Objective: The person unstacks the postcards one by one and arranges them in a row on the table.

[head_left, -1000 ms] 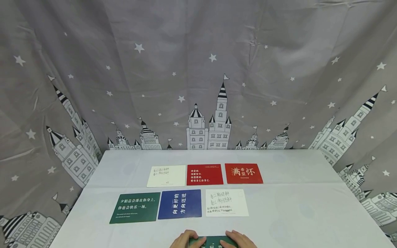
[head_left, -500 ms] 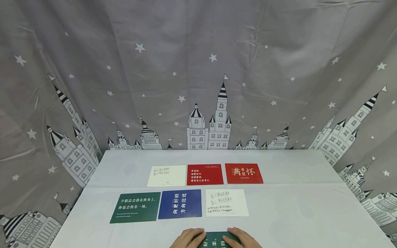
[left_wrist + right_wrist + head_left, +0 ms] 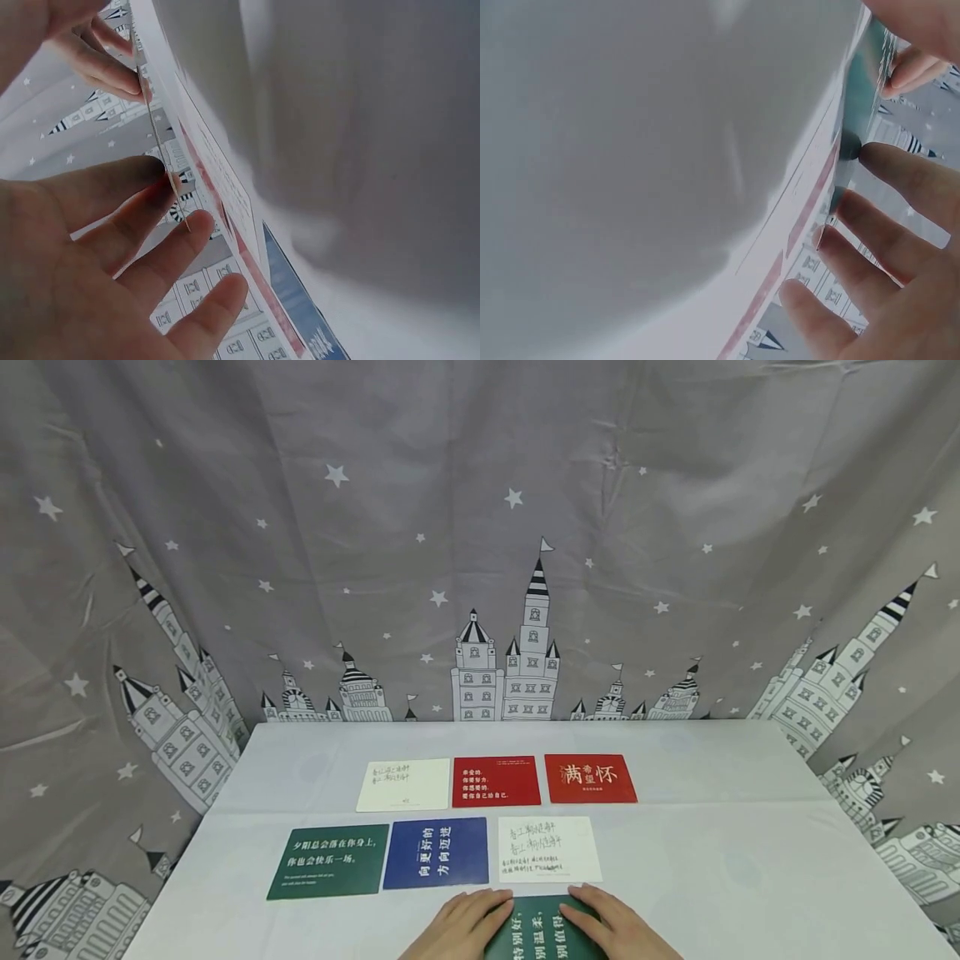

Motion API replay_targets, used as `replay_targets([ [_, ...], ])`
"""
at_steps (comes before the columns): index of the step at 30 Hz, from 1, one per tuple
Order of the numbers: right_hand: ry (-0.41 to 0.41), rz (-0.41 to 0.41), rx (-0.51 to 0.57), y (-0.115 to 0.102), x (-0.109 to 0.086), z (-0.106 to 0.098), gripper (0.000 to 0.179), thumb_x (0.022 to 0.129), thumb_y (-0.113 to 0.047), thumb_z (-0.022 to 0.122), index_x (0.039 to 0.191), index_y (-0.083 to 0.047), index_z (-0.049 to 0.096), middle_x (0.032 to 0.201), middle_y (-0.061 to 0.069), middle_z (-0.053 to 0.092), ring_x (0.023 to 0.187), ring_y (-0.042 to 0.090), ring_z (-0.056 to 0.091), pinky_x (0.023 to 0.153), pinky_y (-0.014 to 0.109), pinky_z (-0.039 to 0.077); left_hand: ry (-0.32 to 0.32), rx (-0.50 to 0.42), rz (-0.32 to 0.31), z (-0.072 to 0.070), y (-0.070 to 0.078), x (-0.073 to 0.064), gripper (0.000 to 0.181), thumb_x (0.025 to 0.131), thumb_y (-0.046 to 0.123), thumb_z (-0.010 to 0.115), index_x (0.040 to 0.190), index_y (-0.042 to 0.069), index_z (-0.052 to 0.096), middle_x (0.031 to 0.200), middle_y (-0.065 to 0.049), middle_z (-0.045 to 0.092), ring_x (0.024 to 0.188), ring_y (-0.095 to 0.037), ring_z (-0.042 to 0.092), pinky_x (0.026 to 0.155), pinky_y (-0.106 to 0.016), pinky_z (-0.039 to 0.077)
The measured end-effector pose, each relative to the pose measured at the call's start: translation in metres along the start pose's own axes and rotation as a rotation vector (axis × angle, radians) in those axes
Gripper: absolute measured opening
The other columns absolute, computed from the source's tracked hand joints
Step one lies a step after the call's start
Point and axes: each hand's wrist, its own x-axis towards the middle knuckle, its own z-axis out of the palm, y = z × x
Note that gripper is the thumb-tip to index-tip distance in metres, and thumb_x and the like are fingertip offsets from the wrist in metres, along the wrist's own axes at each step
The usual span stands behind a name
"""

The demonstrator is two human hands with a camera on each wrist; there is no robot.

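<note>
A dark green postcard (image 3: pixel 543 935) with white lettering is at the bottom middle of the head view, its lower part cut off by the frame. My left hand (image 3: pixel 468 925) pinches it at the left side and my right hand (image 3: pixel 621 925) at the right side. Seen edge-on in the left wrist view, the postcard is a thin line, with the left fingers (image 3: pixel 161 251) at its edge. The right wrist view shows its green face (image 3: pixel 862 82) beside the right fingers (image 3: pixel 885 244). Just beyond it lies a white handwritten postcard (image 3: pixel 550 850).
Left of that white card lie a blue card (image 3: pixel 435 853) and another green card (image 3: pixel 326 862). Behind them, a cream handwritten card (image 3: pixel 402 785), a red card (image 3: pixel 495 782) and an orange-red card (image 3: pixel 590 778) form a row. A grey castle-print curtain (image 3: pixel 480 527) hangs behind the white table (image 3: pixel 735 860).
Both hands have moved forward and slightly right with the green postcard, so more of it shows. The cards on the table have stayed where they were.
</note>
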Motion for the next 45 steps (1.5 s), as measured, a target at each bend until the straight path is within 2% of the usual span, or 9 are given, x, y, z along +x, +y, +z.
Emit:
replay_targets([
  [6,-0.112,0.121,0.082,0.003,0.001,-0.014,0.093,0.066,-0.070,0.066,0.141,-0.018,0.048,0.139,0.008,0.042,0.115,0.029,0.045,0.076,0.037,0.056,-0.101,-0.040,-0.058,-0.009,0.003,0.014,0.093,0.081,0.077,0.036,0.143,0.008,0.044,0.143,0.000,0.042,0.126,-0.017,0.041,0.104,-0.037,0.039],
  [14,-0.173,0.228,0.100,0.012,0.002,-0.029,0.100,0.059,-0.072,0.069,0.140,-0.018,0.048,0.141,0.013,0.040,0.115,0.032,0.047,0.073,0.037,0.057,-0.096,-0.055,-0.082,-0.012,0.005,0.033,0.095,0.078,0.078,0.044,0.144,0.011,0.044,0.145,0.002,0.041,0.128,-0.016,0.040,0.104,-0.040,0.038],
  [18,-0.197,0.274,0.099,0.020,0.003,-0.035,0.096,0.062,-0.067,0.072,0.140,-0.016,0.049,0.142,0.012,0.039,0.120,0.033,0.045,0.075,0.042,0.057,-0.133,-0.094,-0.127,-0.012,0.006,0.045,0.086,0.079,0.063,0.062,0.145,0.012,0.042,0.145,0.003,0.041,0.131,-0.015,0.037,0.108,-0.044,0.033],
  [22,-0.217,0.312,0.102,0.027,0.004,-0.041,0.090,0.065,-0.053,0.079,0.140,-0.013,0.049,0.145,0.012,0.037,0.124,0.034,0.041,0.079,0.045,0.055,-0.148,-0.098,-0.154,-0.011,0.007,0.057,0.085,0.074,0.040,0.076,0.146,0.013,0.041,0.146,0.004,0.040,0.132,-0.014,0.036,0.111,-0.046,0.027],
  [25,-0.228,0.336,0.081,0.032,0.004,-0.045,0.087,0.066,-0.045,0.082,0.140,-0.013,0.049,0.146,0.011,0.036,0.127,0.034,0.039,0.084,0.047,0.053,-0.126,-0.047,-0.129,-0.011,0.007,0.065,0.085,0.072,0.036,0.078,0.145,0.012,0.042,0.146,0.004,0.041,0.133,-0.015,0.036,0.110,-0.047,0.027],
  [29,-0.237,0.361,0.035,0.037,0.002,-0.049,0.085,0.069,-0.044,0.082,0.140,-0.013,0.048,0.148,0.009,0.036,0.131,0.033,0.036,0.093,0.051,0.047,-0.076,0.060,-0.061,-0.010,0.006,0.073,0.085,0.072,0.040,0.079,0.143,0.010,0.044,0.146,0.001,0.042,0.133,-0.018,0.037,0.109,-0.046,0.030],
  [32,-0.235,0.380,0.023,0.041,0.000,-0.050,0.085,0.069,-0.044,0.081,0.141,-0.015,0.048,0.148,0.009,0.037,0.130,0.033,0.037,0.094,0.051,0.046,-0.056,0.103,-0.037,-0.009,0.005,0.079,0.085,0.072,0.042,0.079,0.143,0.009,0.045,0.145,0.000,0.043,0.133,-0.018,0.038,0.109,-0.045,0.031],
  [37,-0.224,0.384,-0.002,0.047,-0.002,-0.052,0.084,0.068,-0.043,0.082,0.140,-0.015,0.048,0.147,0.009,0.037,0.129,0.031,0.039,0.094,0.050,0.047,-0.072,0.096,-0.043,-0.006,0.004,0.088,0.084,0.074,0.042,0.078,0.144,0.010,0.044,0.146,0.001,0.042,0.134,-0.018,0.037,0.109,-0.046,0.031],
  [45,-0.179,0.329,-0.040,0.059,-0.004,-0.055,0.084,0.066,-0.043,0.083,0.137,-0.012,0.051,0.143,0.012,0.042,0.126,0.034,0.042,0.094,0.053,0.046,-0.086,0.074,-0.044,-0.002,0.003,0.098,0.085,0.075,0.041,0.077,0.144,0.008,0.042,0.147,0.000,0.040,0.136,-0.021,0.035,0.110,-0.046,0.028],
])
